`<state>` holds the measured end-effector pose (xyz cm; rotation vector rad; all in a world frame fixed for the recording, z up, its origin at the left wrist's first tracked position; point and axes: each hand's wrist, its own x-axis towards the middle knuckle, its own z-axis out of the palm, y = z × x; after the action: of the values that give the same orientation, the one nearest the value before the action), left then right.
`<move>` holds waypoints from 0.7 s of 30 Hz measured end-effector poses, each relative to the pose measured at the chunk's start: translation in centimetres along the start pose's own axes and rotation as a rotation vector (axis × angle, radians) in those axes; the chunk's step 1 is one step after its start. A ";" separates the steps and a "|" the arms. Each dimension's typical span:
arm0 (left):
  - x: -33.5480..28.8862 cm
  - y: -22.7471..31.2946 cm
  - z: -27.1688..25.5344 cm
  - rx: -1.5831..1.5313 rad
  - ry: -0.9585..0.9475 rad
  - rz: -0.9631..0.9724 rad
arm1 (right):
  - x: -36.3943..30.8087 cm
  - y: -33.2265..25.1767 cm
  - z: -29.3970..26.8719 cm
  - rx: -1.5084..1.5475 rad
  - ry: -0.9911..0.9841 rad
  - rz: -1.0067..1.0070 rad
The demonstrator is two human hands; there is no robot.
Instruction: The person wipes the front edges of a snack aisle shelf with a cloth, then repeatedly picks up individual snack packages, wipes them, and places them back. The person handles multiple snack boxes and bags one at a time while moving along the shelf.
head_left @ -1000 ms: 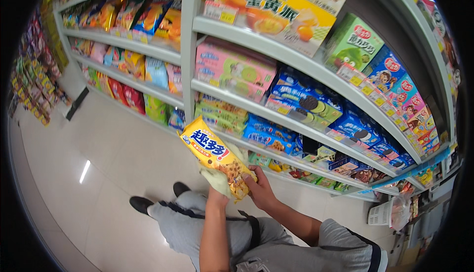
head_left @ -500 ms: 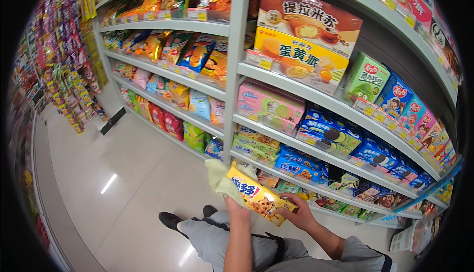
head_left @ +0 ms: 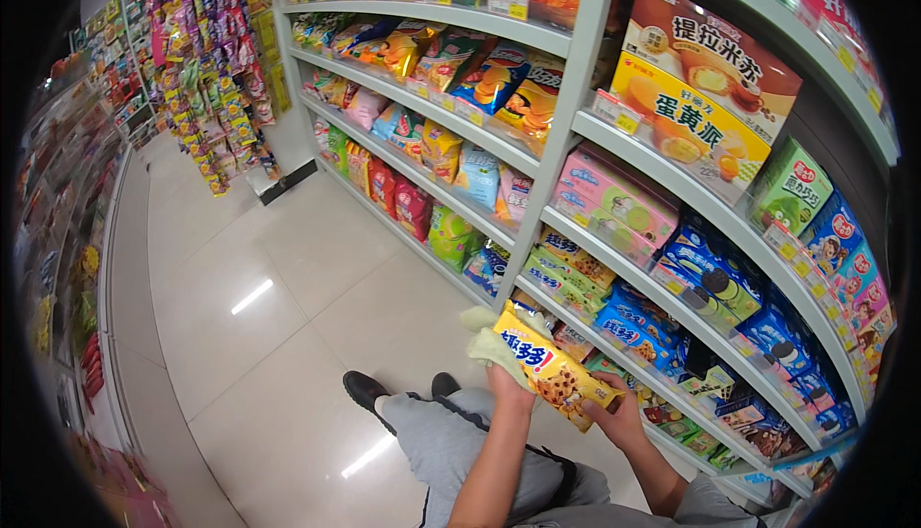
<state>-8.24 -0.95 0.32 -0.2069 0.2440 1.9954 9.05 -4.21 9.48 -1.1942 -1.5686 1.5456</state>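
A yellow packet of chocolate chip cookies point(head_left: 554, 367) is held out in front of the lower shelves, tilted down to the right. My left hand point(head_left: 509, 390) is closed at its left end, with a crumpled pale green cloth point(head_left: 492, 346) gripped against the wrapper; some of those fingers are hidden behind cloth and packet. The fingers and thumb of my right hand point(head_left: 617, 415) pinch the packet's lower right end. Beyond it, similar blue cookie packets point(head_left: 635, 327) stand on a shelf.
Tall grey shelving point(head_left: 552, 178) rises close ahead and to the right, stocked with boxed cakes point(head_left: 705, 77) and bagged snacks point(head_left: 491, 77). Small packets point(head_left: 206, 77) hang in strips at the far left. Another stocked shelf point(head_left: 62, 269) lines the aisle's left side; tiled floor point(head_left: 254, 365) lies between.
The view has turned left, so the shelves sit further right and more of the left aisle shows. Both hands still hold the cookie packet, and the cloth stays in my left hand.
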 end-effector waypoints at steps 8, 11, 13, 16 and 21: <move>0.0 0.2 -0.5 0.008 0.126 0.022 | 0.4 -0.1 -0.1 -0.049 0.004 0.006; 0.0 0.1 -0.4 0.018 0.120 0.041 | 0.7 -0.1 -0.2 -0.021 0.009 0.003; 0.0 0.0 -0.4 0.061 0.178 0.063 | 1.0 -0.2 -0.5 -0.081 0.001 0.023; -0.1 0.1 -0.5 0.065 0.138 0.088 | 1.6 -0.6 -0.6 -0.131 0.019 0.021; -0.2 0.6 -0.4 0.068 0.142 0.130 | 1.7 -1.8 0.2 -0.220 0.013 0.002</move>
<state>-8.69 -1.50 0.00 -0.2963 0.4256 2.1001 7.92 -2.59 10.99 -1.3212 -1.7647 1.3903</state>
